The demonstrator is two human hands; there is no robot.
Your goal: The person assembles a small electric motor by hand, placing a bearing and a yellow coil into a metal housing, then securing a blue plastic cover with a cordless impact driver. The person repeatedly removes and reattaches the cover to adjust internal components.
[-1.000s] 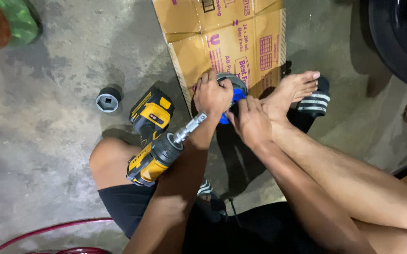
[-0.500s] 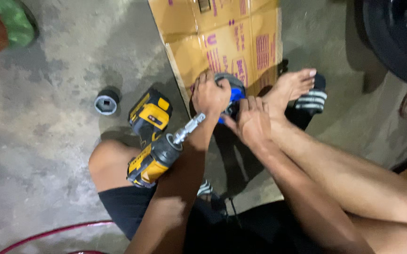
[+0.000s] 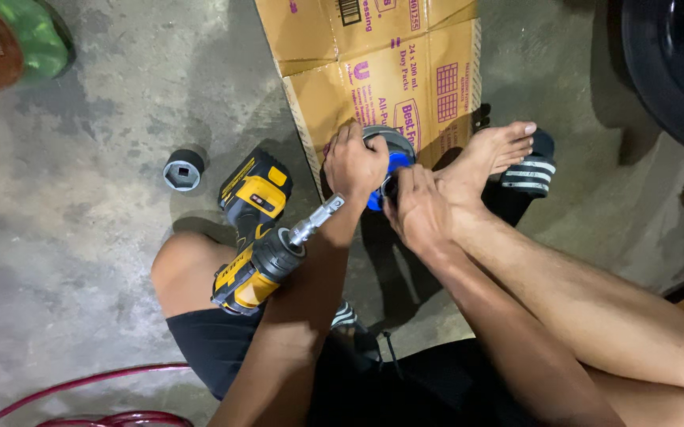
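1. A person sits on a concrete floor, seen from above, both bare hands meeting over a round grey and blue part.
2. The left hand lies curled over the part's left side, fingers bent down onto it and gripping its rim.
3. The right hand is closed, fingers pinched against the part's lower right edge; what the fingertips hold is hidden.
4. The part sits under and between the two hands, on the edge of a flattened cardboard box that stretches away beyond them.
5. A yellow and black impact wrench rests on the person's left knee, just left of the left forearm, its metal shaft pointing toward the left hand.
6. A dark socket stands on the floor, well left of the hands.
7. A bare foot in a black striped slide sits just right of the right hand.
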